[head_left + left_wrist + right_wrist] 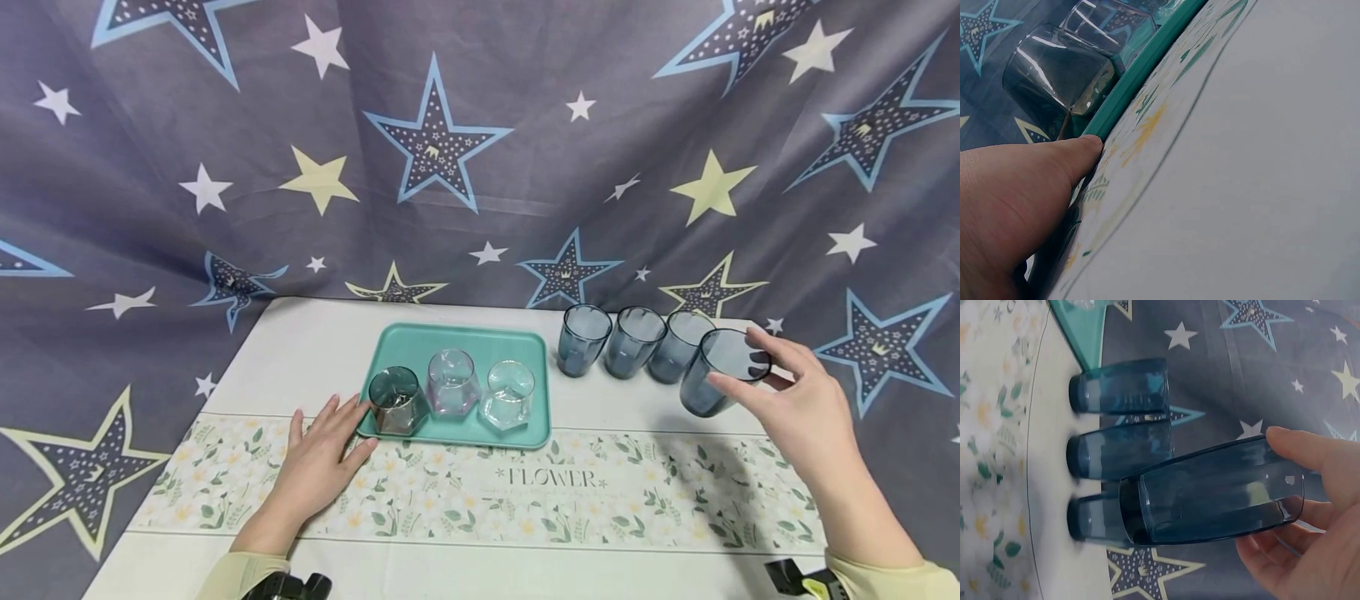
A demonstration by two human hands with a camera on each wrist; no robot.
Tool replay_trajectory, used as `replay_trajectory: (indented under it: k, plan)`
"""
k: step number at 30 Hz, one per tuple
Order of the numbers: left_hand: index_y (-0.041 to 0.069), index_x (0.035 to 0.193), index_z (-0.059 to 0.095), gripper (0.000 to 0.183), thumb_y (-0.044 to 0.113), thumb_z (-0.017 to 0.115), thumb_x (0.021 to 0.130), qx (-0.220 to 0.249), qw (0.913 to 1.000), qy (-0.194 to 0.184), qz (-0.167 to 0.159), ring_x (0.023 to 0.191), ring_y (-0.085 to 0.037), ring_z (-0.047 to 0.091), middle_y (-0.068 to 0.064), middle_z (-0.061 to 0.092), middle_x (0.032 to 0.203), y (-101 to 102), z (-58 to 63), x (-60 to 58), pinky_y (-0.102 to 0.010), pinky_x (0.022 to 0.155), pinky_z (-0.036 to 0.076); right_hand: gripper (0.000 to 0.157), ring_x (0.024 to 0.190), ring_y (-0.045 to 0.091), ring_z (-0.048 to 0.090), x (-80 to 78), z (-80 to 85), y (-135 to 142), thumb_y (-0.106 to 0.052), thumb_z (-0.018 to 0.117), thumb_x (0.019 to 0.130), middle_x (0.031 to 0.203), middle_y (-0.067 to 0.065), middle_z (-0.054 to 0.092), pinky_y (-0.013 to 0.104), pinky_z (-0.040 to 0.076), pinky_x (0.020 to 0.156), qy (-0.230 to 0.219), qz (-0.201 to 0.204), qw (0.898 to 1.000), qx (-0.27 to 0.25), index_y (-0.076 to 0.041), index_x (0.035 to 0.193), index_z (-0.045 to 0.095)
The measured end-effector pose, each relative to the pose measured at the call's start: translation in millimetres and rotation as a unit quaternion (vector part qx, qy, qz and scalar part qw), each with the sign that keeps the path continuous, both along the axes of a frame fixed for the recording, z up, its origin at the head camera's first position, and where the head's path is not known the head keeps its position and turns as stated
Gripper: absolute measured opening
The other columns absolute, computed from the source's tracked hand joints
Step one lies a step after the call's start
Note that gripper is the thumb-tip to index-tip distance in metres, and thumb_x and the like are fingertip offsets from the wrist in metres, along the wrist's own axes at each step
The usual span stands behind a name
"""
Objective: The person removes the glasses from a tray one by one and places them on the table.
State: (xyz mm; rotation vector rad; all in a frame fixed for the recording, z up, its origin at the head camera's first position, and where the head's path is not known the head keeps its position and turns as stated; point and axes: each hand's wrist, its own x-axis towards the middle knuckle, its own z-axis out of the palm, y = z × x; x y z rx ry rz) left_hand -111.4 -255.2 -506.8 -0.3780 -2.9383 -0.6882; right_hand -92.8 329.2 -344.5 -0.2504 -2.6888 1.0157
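Observation:
My right hand (pixel 813 400) pinches a blue-tinted glass tumbler (pixel 708 379) near its rim, thumb on one side and fingers on the other. In the right wrist view the tumbler (pixel 1210 494) appears raised off the table. Just left of it, three matching blue tumblers (pixel 636 342) stand upright in a row. My left hand (pixel 318 462) lies with fingers spread at the near left corner of a teal tray (pixel 465 333); its thumb (pixel 1088 147) touches the tray's edge. On the tray are a dark grey glass (pixel 397 402), a pinkish glass (pixel 452 383) and a clear glass (pixel 507 396).
Under everything is a white table (pixel 315 350) with a floral band (pixel 555 479) across it, lettered FLOWER. A grey-blue curtain (pixel 525 167) printed with stars hangs behind the table's far edge and down its sides.

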Motion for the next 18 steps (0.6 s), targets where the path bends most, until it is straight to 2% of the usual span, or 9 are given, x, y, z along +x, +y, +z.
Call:
replay_trajectory:
  k: [4, 6, 8, 10, 15, 18]
  plan:
    - [0.008, 0.165, 0.053, 0.065, 0.041, 0.070, 0.110, 0.003, 0.9999, 0.012, -0.001, 0.161, -0.048, 0.032, -0.019, 0.049, 0.169, -0.2, -1.9, 0.4, -0.078, 0.127, 0.000, 0.088, 0.137, 0.053, 0.058, -1.9, -1.8, 11.2, -0.045, 0.088, 0.097, 0.169, 0.020, 0.043, 0.004, 0.047, 0.084, -0.009, -0.008, 1.000, 0.004, -0.018, 0.170, 0.047]
    - [0.008, 0.164, 0.053, 0.065, 0.041, 0.070, 0.110, 0.004, 0.9999, 0.014, -0.002, 0.161, -0.048, 0.032, -0.019, 0.049, 0.169, -0.4, -2.5, 0.4, -0.078, 0.127, 0.000, 0.090, 0.137, 0.053, 0.058, -3.1, -3.5, 17.1, -0.048, 0.087, 0.097, 0.167, 0.022, 0.045, 0.010, 0.049, 0.080, -0.015, -0.018, 1.000, 0.009, -0.018, 0.171, 0.046]
    - [0.008, 0.165, 0.053, 0.066, 0.041, 0.070, 0.110, 0.004, 0.9999, 0.012, -0.002, 0.161, -0.048, 0.032, -0.019, 0.048, 0.169, -1.0, -3.0, 0.2, -0.078, 0.127, 0.000, 0.092, 0.136, 0.052, 0.058, -4.3, -5.8, 22.7, -0.052, 0.086, 0.097, 0.166, 0.023, 0.045, 0.016, 0.046, 0.075, -0.026, -0.029, 0.999, 0.015, -0.019, 0.172, 0.044]
    - [0.009, 0.165, 0.052, 0.066, 0.042, 0.069, 0.111, 0.003, 1.0000, 0.006, -0.002, 0.162, -0.047, 0.031, -0.019, 0.047, 0.170, -1.3, -3.4, -0.2, -0.077, 0.127, -0.001, 0.094, 0.135, 0.050, 0.057, -5.3, -7.8, 27.6, -0.055, 0.085, 0.097, 0.166, 0.024, 0.045, 0.019, 0.042, 0.074, -0.037, -0.042, 0.998, 0.018, -0.020, 0.172, 0.043]
    - [0.008, 0.166, 0.051, 0.066, 0.041, 0.068, 0.111, -0.003, 1.0000, -0.004, 0.000, 0.163, -0.047, 0.029, -0.018, 0.046, 0.171, -1.2, -3.9, -1.0, -0.077, 0.127, -0.003, 0.093, 0.122, 0.036, 0.058, -9.5, -11.6, 39.0, -0.057, 0.084, 0.096, 0.163, 0.026, 0.047, 0.024, 0.041, 0.075, -0.043, -0.063, 0.997, 0.033, -0.017, 0.171, 0.045]
    - [0.007, 0.165, 0.052, 0.066, 0.039, 0.070, 0.110, -0.002, 1.0000, 0.001, 0.001, 0.162, -0.047, 0.030, -0.019, 0.047, 0.170, -0.4, -3.9, -0.9, -0.077, 0.127, -0.002, 0.092, 0.116, 0.032, 0.057, -13.0, -14.3, 45.0, -0.055, 0.083, 0.098, 0.160, 0.027, 0.048, 0.026, 0.040, 0.075, -0.040, -0.077, 0.995, 0.044, -0.014, 0.171, 0.045]
